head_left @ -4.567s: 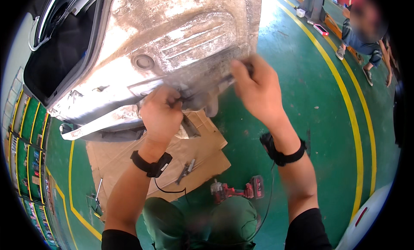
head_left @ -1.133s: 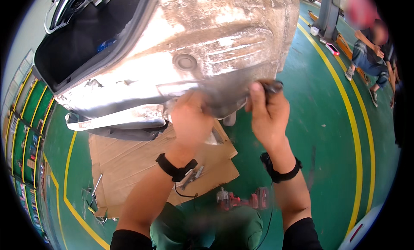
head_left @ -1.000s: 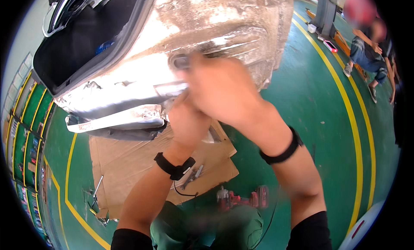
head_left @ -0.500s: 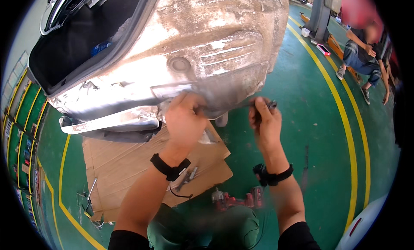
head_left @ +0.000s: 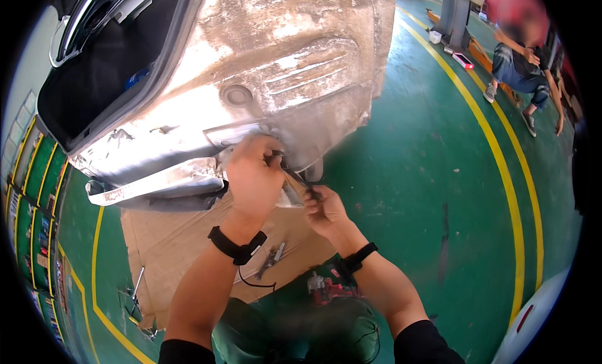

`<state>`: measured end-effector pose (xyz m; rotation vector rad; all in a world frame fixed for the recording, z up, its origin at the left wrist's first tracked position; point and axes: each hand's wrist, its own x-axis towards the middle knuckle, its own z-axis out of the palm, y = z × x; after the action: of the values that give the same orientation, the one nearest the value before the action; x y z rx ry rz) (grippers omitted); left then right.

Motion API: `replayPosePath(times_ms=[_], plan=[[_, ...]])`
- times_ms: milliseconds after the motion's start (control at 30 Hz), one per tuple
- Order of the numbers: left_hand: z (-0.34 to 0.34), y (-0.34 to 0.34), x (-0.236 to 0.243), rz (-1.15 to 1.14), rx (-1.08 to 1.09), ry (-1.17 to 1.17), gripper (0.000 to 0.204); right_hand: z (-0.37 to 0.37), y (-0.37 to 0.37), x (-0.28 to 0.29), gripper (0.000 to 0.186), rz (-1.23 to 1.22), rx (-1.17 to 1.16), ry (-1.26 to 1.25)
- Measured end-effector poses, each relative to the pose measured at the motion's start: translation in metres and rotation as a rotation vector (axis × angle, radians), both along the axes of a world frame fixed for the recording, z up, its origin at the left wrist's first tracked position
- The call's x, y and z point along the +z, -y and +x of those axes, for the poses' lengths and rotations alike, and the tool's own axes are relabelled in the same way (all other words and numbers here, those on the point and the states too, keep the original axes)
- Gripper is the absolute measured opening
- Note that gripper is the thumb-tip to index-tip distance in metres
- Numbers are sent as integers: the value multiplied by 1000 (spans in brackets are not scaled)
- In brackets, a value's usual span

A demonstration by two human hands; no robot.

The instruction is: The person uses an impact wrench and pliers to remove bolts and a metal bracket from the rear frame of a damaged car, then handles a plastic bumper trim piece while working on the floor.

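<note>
A dirty, paint-worn car body panel (head_left: pixel 301 56) with a round plug fills the upper middle. At its lower edge my left hand (head_left: pixel 254 176) is closed, its curled fingers round the upper end of a dark, slim bar-shaped tool (head_left: pixel 296 176). My right hand (head_left: pixel 327 213), lower and to the right, is closed on the tool's other end. The tool slants between both hands; its exact kind is hard to make out. Left of my left hand juts a bent, scuffed metal strip (head_left: pixel 163 181). My fingers hide whatever the tool's upper end touches.
Cardboard (head_left: pixel 169 238) lies on the green floor, with a metal hand tool (head_left: pixel 271 257) on it. A red power tool (head_left: pixel 323 289) sits by my knees. Shelving (head_left: pixel 37 207) stands left; an open trunk (head_left: pixel 106 81) is upper left. Another person (head_left: pixel 523 69) squats far right near a post (head_left: pixel 453 19).
My right hand has come left and down, closer to my left hand, and the tool now slants more steeply. The whole view has shifted a little, moving the car panel leftward.
</note>
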<state>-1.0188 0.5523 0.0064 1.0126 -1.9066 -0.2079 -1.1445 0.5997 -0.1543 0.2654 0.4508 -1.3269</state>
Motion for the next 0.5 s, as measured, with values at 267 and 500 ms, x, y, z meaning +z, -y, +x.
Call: replayPosePath(times_ms=[267, 500], plan=[[-1, 5, -1, 28, 16, 55, 23, -10, -3, -5, 12, 10, -44, 6], [-1, 5, -1, 33, 44, 70, 22, -24, -8, -6, 14, -106, -18, -79]])
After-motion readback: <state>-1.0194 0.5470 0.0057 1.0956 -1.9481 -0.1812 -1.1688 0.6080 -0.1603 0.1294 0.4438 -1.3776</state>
